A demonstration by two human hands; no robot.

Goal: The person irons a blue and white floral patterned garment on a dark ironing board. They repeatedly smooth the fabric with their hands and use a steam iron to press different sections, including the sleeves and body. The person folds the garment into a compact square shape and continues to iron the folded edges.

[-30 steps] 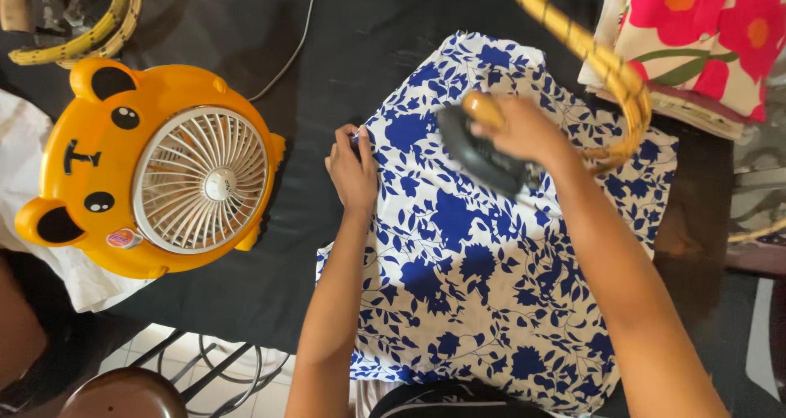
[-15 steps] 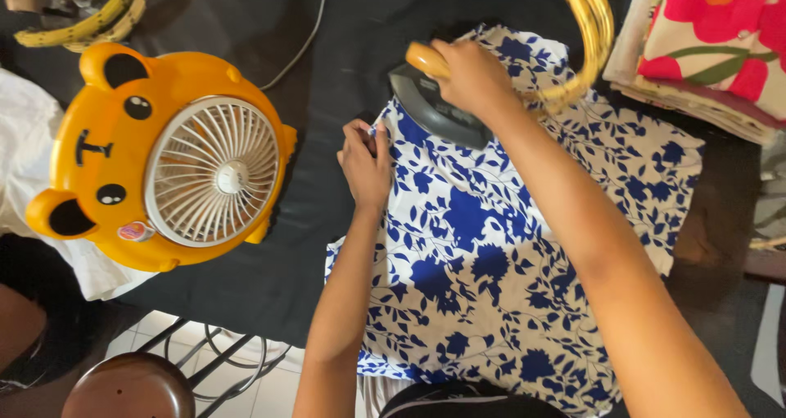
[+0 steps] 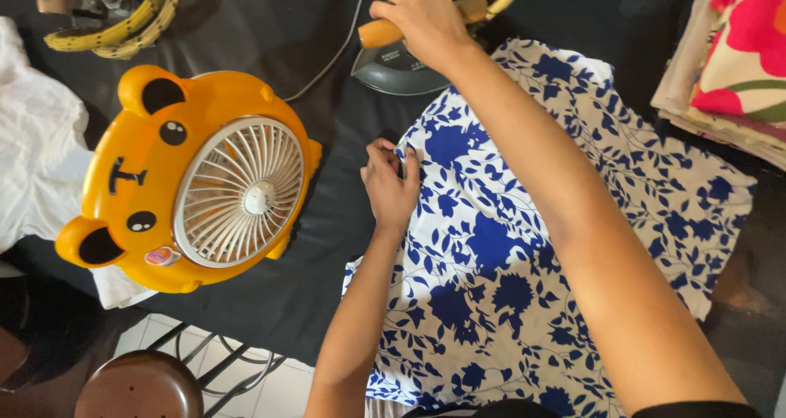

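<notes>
At the far left a white cloth (image 3: 37, 168) lay bunched on the black padded table (image 3: 319, 246), pushed aside and off the working area. Beside it an orange bear-shaped fan (image 3: 201, 180) lay tilted back on the table, its round white grille turned up toward the person. At the near left edge a round brown stool (image 3: 139, 385) stood on the tiled floor below the table. At the far left edge a coil of yellow-and-black braided cord (image 3: 123, 25) lay looped out of the way.

Toward the middle, the left hand (image 3: 389, 185) rested on the left edge of the blue-and-white floral fabric (image 3: 524, 254), fingers bent and pinching that edge, apparently to keep the cloth flat and in place. The fabric was spread across the middle and right of the table, reaching from the near edge toward the far side.

At the far middle the right hand (image 3: 426, 21) was closed around the orange handle of a dark iron (image 3: 397, 62). The iron sat on the bare black surface just beyond the fabric's far left corner, off the cloth, so its hot plate was not resting on the print.

At the far right a folded stack of cloths (image 3: 729, 66) with red flowers lay near the table's edge, apart from the spread piece.
</notes>
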